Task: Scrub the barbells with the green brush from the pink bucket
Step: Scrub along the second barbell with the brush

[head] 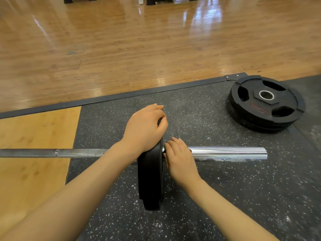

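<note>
- Black rubber plate (150,180) is standing on edge on the speckled mat (225,197), threaded on the barbell (78,152) where shaft meets sleeve; both forearms are reaching in from the near edge of the view.
- Right hand (179,160) is lying on the sleeve side of the plate, fingers fairly straight and pointing at the plate's face and hub. Whether it is pinching a collar there cannot be told; a small dark part is peeking out beside the fingers.
- Left hand (145,126) is curling over the plate's upper rim, fingers hooked on the far side, wrist resting on the rim above the shaft.
- Step in hand, as judged: stripping this plate off so the bar is bare for scrubbing. No scrubbing is under way.
- Doing it well: keep the plate square to the sleeve while drawing it toward the open end; a tilted plate is likely to bind. The right hand should be guiding at the hub and clearing out of the path, with fingers kept from between plate and mat.
- Chrome sleeve (229,151) is running rightward from the right hand, bare to its end, so the slide path is free.
- Knurled shaft is running leftward, passing under the left forearm and out of view over the wooden platform inlay (34,145).
- Farther right, well apart from both hands, stacked plates (265,103) are lying flat near the mat's corner.
- Beyond the mat edge, wood floor (139,40) is stretching away.
- Green brush and pink bucket: neither is in view, so neither is at hand.
</note>
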### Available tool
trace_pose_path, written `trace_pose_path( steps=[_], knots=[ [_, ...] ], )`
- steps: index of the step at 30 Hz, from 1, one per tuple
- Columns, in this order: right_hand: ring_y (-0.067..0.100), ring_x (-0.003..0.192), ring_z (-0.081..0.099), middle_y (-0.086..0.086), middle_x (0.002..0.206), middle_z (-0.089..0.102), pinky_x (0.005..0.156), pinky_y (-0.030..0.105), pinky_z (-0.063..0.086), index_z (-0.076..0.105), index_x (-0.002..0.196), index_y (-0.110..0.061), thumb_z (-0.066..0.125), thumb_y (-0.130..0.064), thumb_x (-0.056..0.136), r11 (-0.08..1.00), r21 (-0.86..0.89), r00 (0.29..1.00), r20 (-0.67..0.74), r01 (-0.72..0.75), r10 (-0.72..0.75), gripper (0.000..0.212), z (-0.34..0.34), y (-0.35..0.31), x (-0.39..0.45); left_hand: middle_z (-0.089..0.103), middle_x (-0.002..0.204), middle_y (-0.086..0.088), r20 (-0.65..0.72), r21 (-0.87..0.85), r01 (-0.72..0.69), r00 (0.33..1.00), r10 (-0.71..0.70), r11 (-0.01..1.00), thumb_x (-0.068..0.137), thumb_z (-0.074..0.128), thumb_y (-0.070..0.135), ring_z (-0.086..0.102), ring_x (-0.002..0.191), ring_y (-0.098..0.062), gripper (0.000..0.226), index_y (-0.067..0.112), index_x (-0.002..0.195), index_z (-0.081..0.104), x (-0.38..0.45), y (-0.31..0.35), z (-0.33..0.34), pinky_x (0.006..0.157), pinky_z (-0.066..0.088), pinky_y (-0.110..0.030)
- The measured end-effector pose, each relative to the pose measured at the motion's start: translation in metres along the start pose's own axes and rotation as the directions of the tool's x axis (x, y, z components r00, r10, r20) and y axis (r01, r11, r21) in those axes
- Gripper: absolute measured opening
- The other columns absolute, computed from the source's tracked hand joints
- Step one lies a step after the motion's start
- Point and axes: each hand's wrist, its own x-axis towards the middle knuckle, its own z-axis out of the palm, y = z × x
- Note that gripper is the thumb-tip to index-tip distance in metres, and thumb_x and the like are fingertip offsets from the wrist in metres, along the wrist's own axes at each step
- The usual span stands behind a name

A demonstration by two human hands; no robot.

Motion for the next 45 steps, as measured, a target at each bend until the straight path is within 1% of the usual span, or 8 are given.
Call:
trace_pose_path(
  steps=[11,16,25,29,33,37,41,45],
  knots=[
    [0.034,0.141,0.029,0.013,0.146,0.042,0.117,0.049,0.016,0.042,0.141,-0.002,0.038,-0.038,0.098,0.986,-0.162,0.997,0.058,-0.038,0.048,0.057,-0.019,0.034,-0.046,0.05,0.141,0.007,0.015,0.002,0.005,1.0,-0.005,1.0,0.097,0.043,0.023,0.037,0.134,-0.008,0.03,0.015,0.108,0.07,-0.001,0.002,-0.003,0.097,0.031,-0.023],
    [0.036,0.146,0.014,0.019,0.152,0.032,0.118,0.048,0.016,0.027,0.146,0.003,0.047,-0.014,0.092,0.983,-0.108,0.976,0.178,0.149,-0.128,0.06,-0.012,0.014,-0.029,0.051,0.14,0.006,0.009,0.011,0.007,1.0,-0.007,1.0,0.096,0.043,0.023,0.039,0.133,-0.008,0.031,0.015,0.106,0.071,0.001,0.001,-0.003,0.095,0.032,-0.024],
    [0.035,0.125,0.052,0.022,0.138,0.051,0.104,0.042,0.042,0.048,0.134,0.007,0.078,-0.009,0.067,0.935,-0.111,0.912,0.286,0.336,-0.294,0.075,-0.029,0.024,-0.001,0.05,0.141,0.007,0.019,0.013,0.011,1.0,-0.011,1.0,0.097,0.041,0.024,0.036,0.135,-0.007,0.031,0.017,0.107,0.07,0.003,0.0,-0.001,0.099,0.033,-0.025],
    [0.034,0.105,0.062,0.019,0.123,0.06,0.085,0.04,0.055,0.053,0.127,0.004,0.088,-0.037,0.061,0.958,0.003,0.906,0.324,0.286,-0.272,0.085,-0.023,0.031,0.015,0.051,0.141,0.007,0.02,0.014,0.012,1.0,-0.012,1.0,0.097,0.042,0.024,0.038,0.134,-0.008,0.031,0.015,0.105,0.071,0.003,0.0,-0.002,0.098,0.034,-0.026],
    [0.028,0.104,0.057,0.008,0.117,0.061,0.086,0.039,0.047,0.048,0.131,-0.009,0.067,-0.053,0.081,0.982,0.165,0.908,0.39,0.094,-0.153,0.069,-0.039,0.031,0.027,0.05,0.141,0.007,0.023,0.021,0.012,1.0,-0.012,1.0,0.097,0.042,0.023,0.037,0.134,-0.008,0.031,0.015,0.106,0.07,0.003,0.001,-0.003,0.096,0.032,-0.023],
    [0.026,0.082,0.054,0.002,0.09,0.059,0.068,0.032,0.033,0.053,0.1,-0.014,0.043,-0.047,0.093,0.988,0.139,0.971,0.22,0.064,-0.093,0.035,-0.036,0.023,0.024,0.049,0.142,0.009,0.017,0.031,0.013,1.0,-0.014,0.999,0.097,0.041,0.024,0.035,0.135,-0.005,0.032,0.015,0.107,0.07,0.002,0.001,-0.004,0.095,0.028,-0.019],
    [0.028,0.07,0.049,0.006,0.077,0.054,0.064,0.037,0.039,0.054,0.081,-0.01,0.035,-0.03,0.094,0.991,0.119,0.996,0.063,-0.067,0.06,0.031,-0.013,0.001,0.018,0.05,0.141,0.008,0.014,0.026,0.01,1.0,-0.01,1.0,0.097,0.041,0.023,0.036,0.134,-0.005,0.032,0.015,0.107,0.07,0.001,0.002,-0.003,0.095,0.029,-0.019],
    [0.027,0.072,0.05,0.005,0.078,0.056,0.082,0.04,0.042,0.059,0.085,-0.009,0.038,-0.03,0.095,0.998,-0.039,0.998,-0.01,-0.054,0.054,0.031,-0.004,0.005,0.01,0.05,0.141,0.007,0.016,0.015,0.012,1.0,-0.012,1.0,0.097,0.042,0.022,0.036,0.135,-0.007,0.031,0.014,0.107,0.07,0.001,0.001,-0.003,0.096,0.031,-0.022]
  ],
)
